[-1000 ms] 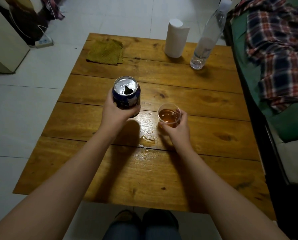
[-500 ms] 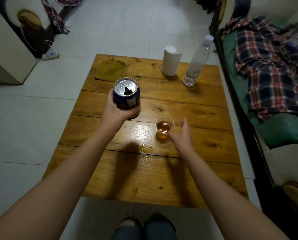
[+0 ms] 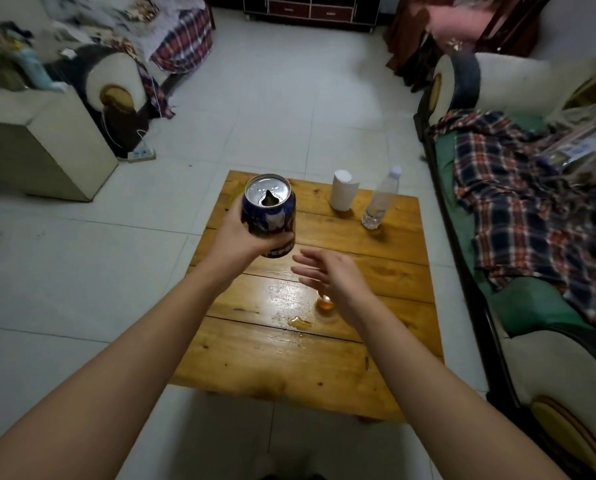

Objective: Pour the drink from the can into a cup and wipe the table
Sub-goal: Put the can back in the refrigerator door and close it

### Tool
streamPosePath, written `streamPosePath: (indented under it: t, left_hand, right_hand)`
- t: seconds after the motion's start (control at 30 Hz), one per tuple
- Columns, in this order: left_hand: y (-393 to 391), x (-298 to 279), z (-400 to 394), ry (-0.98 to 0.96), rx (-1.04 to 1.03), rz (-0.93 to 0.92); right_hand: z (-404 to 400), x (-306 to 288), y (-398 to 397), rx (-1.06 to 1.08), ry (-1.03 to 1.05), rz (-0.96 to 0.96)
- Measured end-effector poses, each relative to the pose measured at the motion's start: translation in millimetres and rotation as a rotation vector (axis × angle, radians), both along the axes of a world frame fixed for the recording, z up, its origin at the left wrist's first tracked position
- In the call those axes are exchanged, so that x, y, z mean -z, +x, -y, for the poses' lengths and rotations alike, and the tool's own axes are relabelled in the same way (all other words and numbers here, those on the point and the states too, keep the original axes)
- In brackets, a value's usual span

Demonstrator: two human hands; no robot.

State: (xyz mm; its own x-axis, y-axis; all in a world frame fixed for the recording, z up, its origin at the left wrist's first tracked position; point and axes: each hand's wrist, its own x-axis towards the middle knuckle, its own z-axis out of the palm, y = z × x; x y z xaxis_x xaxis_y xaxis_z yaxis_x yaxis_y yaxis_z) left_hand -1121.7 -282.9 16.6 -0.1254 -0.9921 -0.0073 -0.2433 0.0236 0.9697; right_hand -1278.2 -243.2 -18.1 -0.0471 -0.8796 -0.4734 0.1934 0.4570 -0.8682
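My left hand (image 3: 238,237) grips a dark blue drink can (image 3: 269,216), upright with its top opened, held above the far left part of the wooden table (image 3: 289,368). My right hand (image 3: 331,275) hovers open with fingers spread, just above the small clear cup (image 3: 325,303) of amber drink, and hides most of the cup. The cup stands on the table. A small puddle of spilled drink (image 3: 300,323) lies on the wood just in front of the cup. The green cloth at the far left corner (image 3: 239,187) is almost wholly hidden behind the can.
A white paper roll (image 3: 343,190) and a clear water bottle (image 3: 381,199) stand at the table's far edge. A sofa with a plaid cloth (image 3: 532,216) runs along the right. A beige cabinet (image 3: 43,147) and a power strip (image 3: 142,154) are on the tiled floor at left.
My right hand has let go of the cup and lifted above it with fingers spread. The left hand has raised the can higher. The view has pulled back and upward.
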Motion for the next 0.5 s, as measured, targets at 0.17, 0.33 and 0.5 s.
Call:
streamPosePath:
  t: [0.17,0.33,0.5]
  left_hand:
    - [15.7,-22.5,-20.4,-0.038,-0.035,0.004]
    - [34.5,-28.6,-44.2,-0.052,-0.112,-0.019]
    - [52.8,-28.6,-72.8,-0.04,-0.181,-0.028]
  right_hand:
    - [-8.9,-25.4,21.1,-0.026,0.002,0.153]
    - [-19.8,-35.8,36.6,-0.127,-0.021,0.203]
    - [-33.2,-37.2,50.4,-0.235,-0.019,0.241]
